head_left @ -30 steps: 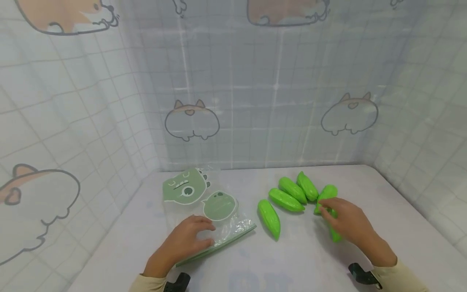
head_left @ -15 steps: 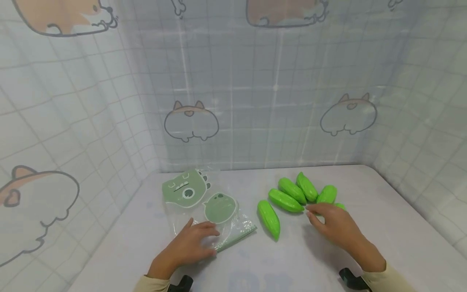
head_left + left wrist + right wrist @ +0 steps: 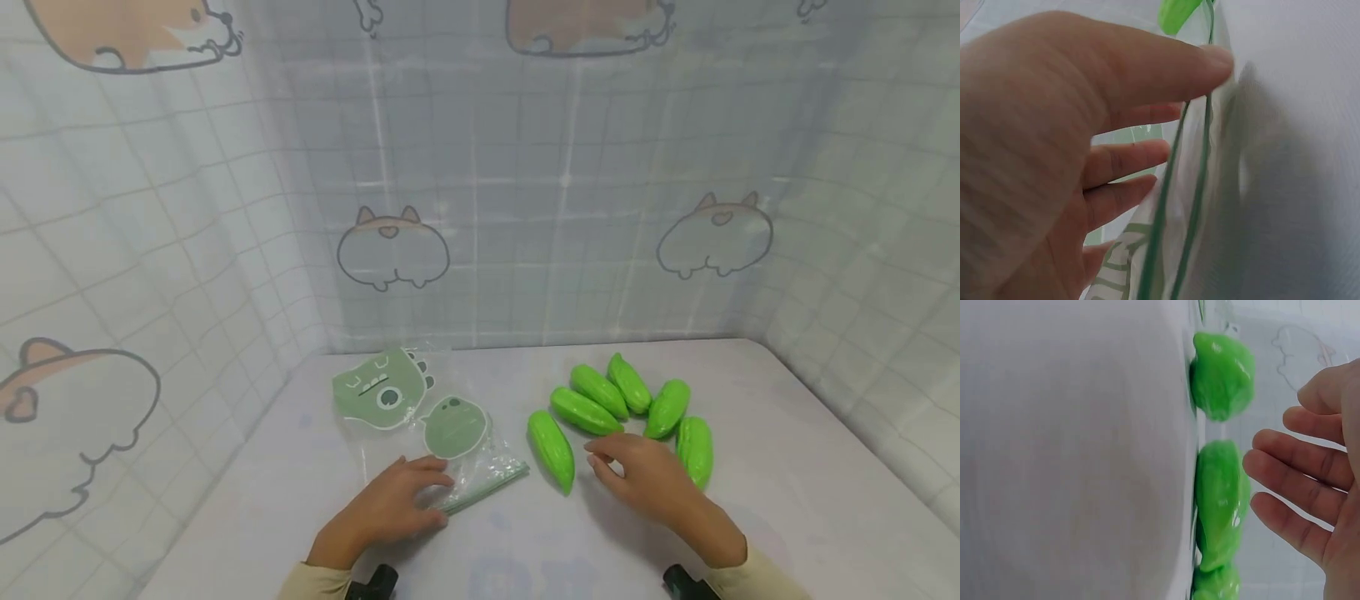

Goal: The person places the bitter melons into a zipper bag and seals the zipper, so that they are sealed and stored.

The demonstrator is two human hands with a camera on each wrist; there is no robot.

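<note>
My left hand [image 3: 397,504] lies over the lower edge of a clear zip bag [image 3: 495,462] with green cartoon prints. In the left wrist view, its thumb [image 3: 1166,69] crosses the bag's green zip lips [image 3: 1194,219], which stand slightly apart. The fingers [image 3: 1125,159] are mostly straight; in the head view a gap shows between thumb and forefinger. My right hand [image 3: 648,479] holds nothing. Its loosely bent fingertips point at a glossy green elongated toy vegetable [image 3: 552,450], slightly apart from it. Several alike, such as this toy vegetable [image 3: 695,450], form an arc around the right hand.
The pale tabletop [image 3: 510,550] is backed by a tiled-pattern curtain [image 3: 525,250], with similar patterned side walls [image 3: 150,250]. More green toy vegetables [image 3: 630,383] lie near the back. A dark wrist device [image 3: 686,583] sits by the right sleeve.
My right hand has moved left and toward me, from above the rightmost green toy vegetables, uncovering them. My left hand has shifted slightly right along the bag's edge.
</note>
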